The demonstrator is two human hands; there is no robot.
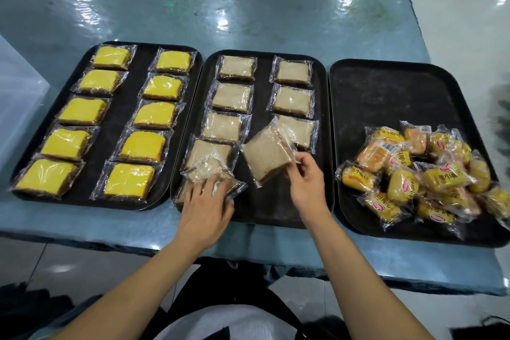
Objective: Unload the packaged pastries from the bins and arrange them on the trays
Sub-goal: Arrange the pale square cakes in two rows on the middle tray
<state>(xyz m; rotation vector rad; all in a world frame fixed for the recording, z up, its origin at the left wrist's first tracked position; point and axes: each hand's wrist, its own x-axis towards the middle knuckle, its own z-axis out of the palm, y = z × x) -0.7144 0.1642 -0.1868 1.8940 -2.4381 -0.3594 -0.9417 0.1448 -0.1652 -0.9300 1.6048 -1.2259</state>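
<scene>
Three black trays lie side by side. The left tray holds two columns of yellow wrapped cakes. On the middle tray, several brown wrapped cakes lie in two columns. My right hand pinches the wrapper of a brown cake and holds it tilted above the tray's middle. My left hand rests with fingers spread on a brown cake packet at the tray's near left corner. The right tray carries a loose heap of small orange-yellow bread packets.
The trays sit on a table under shiny blue-grey plastic sheet. A translucent bin stands at the far left. The right tray's far half is bare. My lap and dark bags fill the floor side below the table edge.
</scene>
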